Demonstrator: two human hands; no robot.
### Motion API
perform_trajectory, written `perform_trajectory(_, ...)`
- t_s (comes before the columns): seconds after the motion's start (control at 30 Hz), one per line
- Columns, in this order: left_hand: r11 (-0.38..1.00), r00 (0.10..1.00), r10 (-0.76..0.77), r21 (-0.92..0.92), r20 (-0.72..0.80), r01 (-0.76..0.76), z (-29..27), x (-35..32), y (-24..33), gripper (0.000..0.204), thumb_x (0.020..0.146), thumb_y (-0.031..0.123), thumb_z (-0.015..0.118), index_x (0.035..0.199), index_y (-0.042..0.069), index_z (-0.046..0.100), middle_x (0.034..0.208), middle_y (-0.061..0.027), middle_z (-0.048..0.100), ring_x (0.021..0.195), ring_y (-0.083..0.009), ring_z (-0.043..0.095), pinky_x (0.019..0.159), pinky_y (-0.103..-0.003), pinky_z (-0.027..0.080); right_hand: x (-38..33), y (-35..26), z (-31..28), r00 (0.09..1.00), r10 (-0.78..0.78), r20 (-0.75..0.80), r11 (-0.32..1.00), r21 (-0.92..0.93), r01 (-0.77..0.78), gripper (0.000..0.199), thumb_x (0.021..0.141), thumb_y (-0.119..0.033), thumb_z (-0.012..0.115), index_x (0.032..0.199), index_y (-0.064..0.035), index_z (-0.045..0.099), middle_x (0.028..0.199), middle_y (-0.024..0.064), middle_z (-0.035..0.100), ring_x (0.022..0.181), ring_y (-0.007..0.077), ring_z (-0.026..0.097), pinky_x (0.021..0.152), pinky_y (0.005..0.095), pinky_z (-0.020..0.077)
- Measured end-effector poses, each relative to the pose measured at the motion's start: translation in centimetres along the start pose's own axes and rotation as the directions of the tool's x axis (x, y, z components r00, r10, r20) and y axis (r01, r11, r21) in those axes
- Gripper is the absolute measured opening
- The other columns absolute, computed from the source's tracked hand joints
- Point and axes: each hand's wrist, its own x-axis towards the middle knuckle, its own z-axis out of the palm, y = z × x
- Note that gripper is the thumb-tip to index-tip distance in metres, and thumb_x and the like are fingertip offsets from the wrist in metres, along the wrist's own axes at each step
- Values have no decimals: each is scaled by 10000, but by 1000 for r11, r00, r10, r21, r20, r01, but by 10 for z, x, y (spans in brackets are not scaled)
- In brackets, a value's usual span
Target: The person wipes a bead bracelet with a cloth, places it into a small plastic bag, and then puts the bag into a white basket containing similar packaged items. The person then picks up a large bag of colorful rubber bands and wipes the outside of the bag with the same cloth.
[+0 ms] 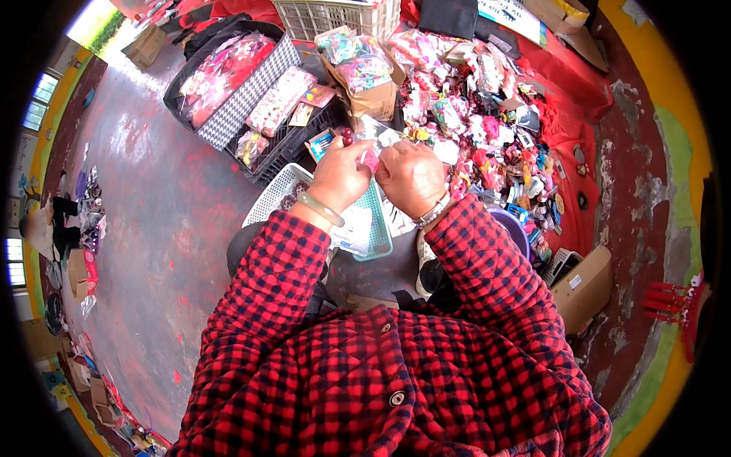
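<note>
While both arms are stretched forward in red-and-black checked sleeves (274, 263), a shiny dark red ball (347, 136) is held, it appears, at the fingertips of the left hand (339, 175). The right hand (413, 178) is placed close beside it, its fingers curled in; whether anything is gripped there cannot be told. A small pink piece (371, 160) is seen between the hands. Below, a white basket (264, 201) and a green basket (378, 222) are set side by side. Apparently, close fingertip handling is in hand; next, a steady left pinch seems to be called for.
</note>
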Motion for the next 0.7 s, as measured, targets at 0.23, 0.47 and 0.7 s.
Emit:
perform_trajectory(0.23, 992, 990, -88, 78, -113, 97, 6, 1, -9, 286, 799, 74, 575, 1084, 64, 601, 897, -204, 607, 835, -321, 605, 709, -347, 478, 3, -8, -4, 999, 27, -47, 1000, -6, -27, 113, 701, -138, 588, 691, -48, 521, 662, 108, 539, 641, 303, 566, 587, 418, 448)
perform_trajectory(0.47, 996, 984, -78, -65, -159, 69, 16, 2, -17, 283, 828, 87, 528, 1104, 41, 571, 850, -229, 607, 800, -355, 599, 685, -395, 479, 1, -4, -10, 988, 152, -7, 988, -15, -152, 117, 729, -141, 610, 688, -41, 563, 699, 126, 582, 633, 301, 581, 538, 387, 461)
perform_trajectory(0.7, 149, 788, -524, -875, 325, 460, 2, 5, -27, 277, 880, 140, 523, 1140, 49, 552, 774, -75, 611, 604, -158, 579, 530, -266, 454, 8, 10, -10, 945, 322, -52, 870, 410, -274, 141, 830, -139, 592, 835, -1, 621, 719, 91, 607, 638, 193, 594, 575, 290, 468)
